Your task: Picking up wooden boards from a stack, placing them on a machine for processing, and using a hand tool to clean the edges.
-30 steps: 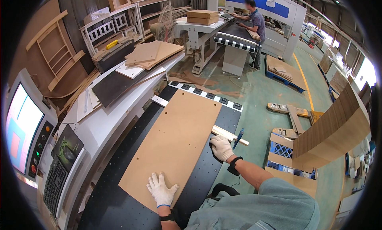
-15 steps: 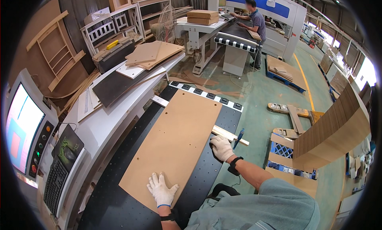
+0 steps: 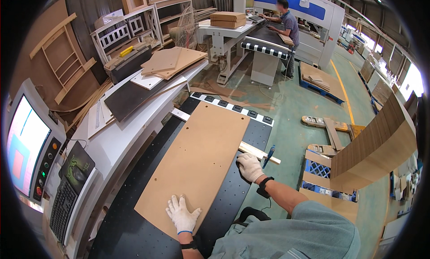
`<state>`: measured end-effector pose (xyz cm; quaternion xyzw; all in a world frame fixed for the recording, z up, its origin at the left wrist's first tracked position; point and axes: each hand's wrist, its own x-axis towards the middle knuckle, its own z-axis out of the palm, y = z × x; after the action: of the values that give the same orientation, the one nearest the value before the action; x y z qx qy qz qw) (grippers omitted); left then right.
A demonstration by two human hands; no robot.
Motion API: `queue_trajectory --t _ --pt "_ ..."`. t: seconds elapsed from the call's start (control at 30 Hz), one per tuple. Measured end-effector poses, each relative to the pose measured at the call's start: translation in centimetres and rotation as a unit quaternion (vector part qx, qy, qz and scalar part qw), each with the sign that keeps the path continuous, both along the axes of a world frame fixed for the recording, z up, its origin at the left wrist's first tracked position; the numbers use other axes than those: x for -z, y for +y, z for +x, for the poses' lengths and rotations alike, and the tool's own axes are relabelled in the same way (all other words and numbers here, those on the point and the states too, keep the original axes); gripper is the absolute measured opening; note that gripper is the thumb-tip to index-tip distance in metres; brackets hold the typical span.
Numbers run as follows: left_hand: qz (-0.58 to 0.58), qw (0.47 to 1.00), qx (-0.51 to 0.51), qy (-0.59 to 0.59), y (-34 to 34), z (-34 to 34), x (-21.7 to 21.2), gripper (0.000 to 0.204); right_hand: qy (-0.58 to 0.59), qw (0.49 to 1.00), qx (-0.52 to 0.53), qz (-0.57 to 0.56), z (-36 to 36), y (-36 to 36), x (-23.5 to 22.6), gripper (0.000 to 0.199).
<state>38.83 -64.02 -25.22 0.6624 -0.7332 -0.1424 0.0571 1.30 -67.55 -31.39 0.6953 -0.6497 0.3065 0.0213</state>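
A long tan fibreboard panel (image 3: 192,160) with several small drilled holes lies flat on the black, dotted machine table (image 3: 134,227). My left hand (image 3: 182,214), in a white knit glove, is spread flat on the panel's near end. At the table's right edge, my gloved right hand (image 3: 250,166) curls over a dark rounded thing, mostly hidden beneath the palm and fingers. Just ahead of that hand, a pale bar (image 3: 264,155) sticks out past the table edge. Beside it stands a blue pen-like thing (image 3: 269,154).
On the left are a lit monitor (image 3: 27,142), a keyboard (image 3: 65,209) and a white bench (image 3: 112,138) bearing loose panels. A co-worker (image 3: 289,26) stands at a machine at the back. To the right are a pallet jack (image 3: 329,122) and stacked brown panels (image 3: 376,147).
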Motion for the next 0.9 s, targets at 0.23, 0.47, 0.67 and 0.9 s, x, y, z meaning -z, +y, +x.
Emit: queue_trajectory --t 0.23,0.47,0.67,0.9 --pt "0.004 1.0 0.0 0.0 0.04 -0.06 0.07 0.1 0.0 1.0 0.0 -0.003 -0.23 -0.06 0.42 0.015" --pt "0.002 1.0 0.002 0.001 0.06 -0.03 -0.04 0.099 0.003 1.0 -0.003 -0.008 -0.16 -0.04 0.27 0.014" --pt "0.0 1.0 0.002 0.002 0.04 -0.05 -0.02 0.099 0.003 1.0 -0.004 -0.006 -0.27 -0.06 0.35 0.015" --pt "0.005 1.0 0.001 -0.001 0.02 0.06 0.18 0.1 0.006 1.0 -0.004 -0.007 -0.09 0.01 0.06 0.016"
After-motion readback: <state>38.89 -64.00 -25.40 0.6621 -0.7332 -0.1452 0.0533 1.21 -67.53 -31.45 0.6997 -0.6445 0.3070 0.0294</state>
